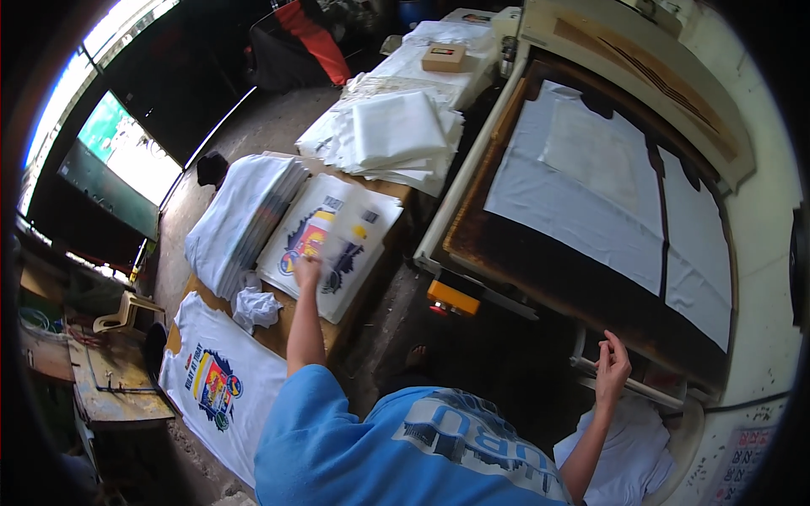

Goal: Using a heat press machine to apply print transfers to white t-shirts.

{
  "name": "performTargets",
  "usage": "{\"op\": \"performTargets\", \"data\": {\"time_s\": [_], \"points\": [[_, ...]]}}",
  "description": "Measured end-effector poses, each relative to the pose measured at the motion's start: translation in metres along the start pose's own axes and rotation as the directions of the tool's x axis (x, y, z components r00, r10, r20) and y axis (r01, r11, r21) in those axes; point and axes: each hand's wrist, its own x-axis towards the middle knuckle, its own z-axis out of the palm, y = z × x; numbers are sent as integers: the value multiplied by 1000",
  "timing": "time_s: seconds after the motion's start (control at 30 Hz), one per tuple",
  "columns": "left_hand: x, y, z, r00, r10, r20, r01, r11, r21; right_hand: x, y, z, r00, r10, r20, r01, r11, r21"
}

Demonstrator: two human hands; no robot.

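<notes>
My left hand (308, 271) is closed at the lower left part of a printed transfer sheet (337, 250), which is smeared by motion. It is over a stack of printed sheets (371, 221) with colourful designs, on a wooden table. My right hand (613, 358) is raised with its fingers apart and nothing visible in it, by the front edge of a large heat press (506, 274). On the press's dark bed lie white fabric pieces (582, 194), with a paler sheet (595, 152) on the larger one.
Left of the sheets is a folded white fabric stack (240, 219), with a crumpled white piece (255, 305) below. A printed white shirt (218, 375) hangs over the table's near end. Farther off are white cloths (396, 131) and a cardboard box (444, 57). An orange control box (453, 297) juts from the press.
</notes>
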Motion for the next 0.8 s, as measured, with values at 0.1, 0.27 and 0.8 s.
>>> {"op": "performTargets", "data": {"time_s": [0.1, 0.27, 0.8], "points": [[-18, 94, -33, 897, 127, -423, -155, 987, -32, -19, 45, -63, 991, 81, -109, -83, 997, -7], [-95, 262, -121, 636, 324, -701, -553, 824, -121, -43, 102, -141, 945, 258, -203, -211, 951, 227], [-445, 574, -83, 618, 786, 23, -36, 57, -998, 38, 119, -172, 870, 12, 493, -430, 506, 748]]}}
